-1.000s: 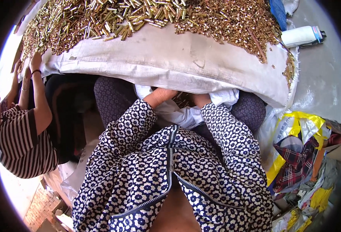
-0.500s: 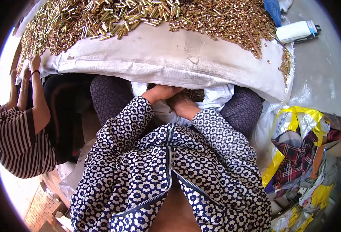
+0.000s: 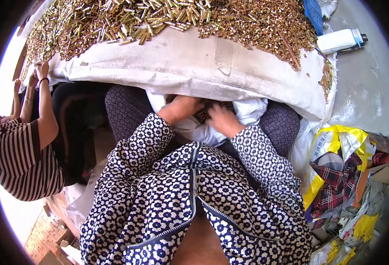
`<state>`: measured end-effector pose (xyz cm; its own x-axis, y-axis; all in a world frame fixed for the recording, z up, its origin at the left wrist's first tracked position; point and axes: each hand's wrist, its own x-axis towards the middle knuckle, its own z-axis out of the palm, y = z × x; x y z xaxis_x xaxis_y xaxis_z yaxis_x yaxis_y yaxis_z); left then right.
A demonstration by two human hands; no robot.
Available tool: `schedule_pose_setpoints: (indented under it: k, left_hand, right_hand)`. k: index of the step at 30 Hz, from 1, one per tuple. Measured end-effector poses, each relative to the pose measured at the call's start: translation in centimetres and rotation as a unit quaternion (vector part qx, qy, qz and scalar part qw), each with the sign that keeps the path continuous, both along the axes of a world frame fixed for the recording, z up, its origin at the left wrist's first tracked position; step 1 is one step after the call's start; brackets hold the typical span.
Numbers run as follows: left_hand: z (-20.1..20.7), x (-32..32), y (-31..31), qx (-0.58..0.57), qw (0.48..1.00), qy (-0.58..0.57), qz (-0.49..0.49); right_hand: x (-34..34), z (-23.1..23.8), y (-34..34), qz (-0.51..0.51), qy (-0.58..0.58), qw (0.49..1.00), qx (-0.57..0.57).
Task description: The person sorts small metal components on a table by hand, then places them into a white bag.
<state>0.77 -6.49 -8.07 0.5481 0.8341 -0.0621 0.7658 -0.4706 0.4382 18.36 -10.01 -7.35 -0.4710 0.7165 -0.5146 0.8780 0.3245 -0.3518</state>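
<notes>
Between my knees, an open white woven sack point(image 3: 251, 109) holds dark brownish pieces point(image 3: 202, 115), partly in shadow under the table's edge. My left hand point(image 3: 184, 108) reaches over its mouth from the left, fingertips in the shade beside those pieces. Opposite it, my right hand point(image 3: 224, 120) is over the sack's right side with its fingers pointing inward. Motion smears the fingers of both hands, and whether anything is in them cannot be made out. Above, small brass-coloured metal tubes point(image 3: 159, 20) and shorter coppery pieces point(image 3: 256, 24) lie heaped on a cloth-covered table point(image 3: 168, 57).
A co-worker in a striped shirt point(image 3: 20, 154) sits at left, hands point(image 3: 41, 70) at the table's edge. A white bottle point(image 3: 341, 41) lies at the far right. A thin rod point(image 3: 288, 51) rests on the heap. Yellow-and-white bags point(image 3: 335, 137) and plaid cloth point(image 3: 335, 176) crowd my right side.
My right hand has drawn back to the right and up out of the sack, showing more of the contents. My left hand has shifted slightly left.
</notes>
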Motion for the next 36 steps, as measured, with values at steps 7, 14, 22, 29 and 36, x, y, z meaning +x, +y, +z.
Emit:
schedule_pose_setpoints:
  k: [7, 14, 22, 29, 36]
  left_hand:
    - [-0.4, 0.6, 0.1, -0.194, 0.942, -0.261, 0.078]
    - [-8.1, -1.0, 3.1, 0.395, 0.896, 0.189, -0.071]
    - [5.9, -1.4, -3.1, -0.086, 0.961, -0.208, -0.16]
    - [11.5, -7.2, 5.4, 0.157, 0.883, -0.361, 0.258]
    - [8.0, -12.8, 12.9, 0.344, 0.803, -0.157, 0.46]
  right_hand:
    - [0.8, -3.5, -3.5, 0.214, 0.091, 0.959, -0.159]
    - [-1.6, -1.1, -3.2, 0.164, 0.107, 0.981, -0.014]
    - [1.9, 10.7, -2.2, -0.006, 0.394, 0.919, -0.025]
    - [6.6, 12.5, 3.8, -0.213, 0.324, 0.866, 0.317]
    - [8.5, 8.3, 8.6, -0.271, 0.115, 0.831, 0.471]
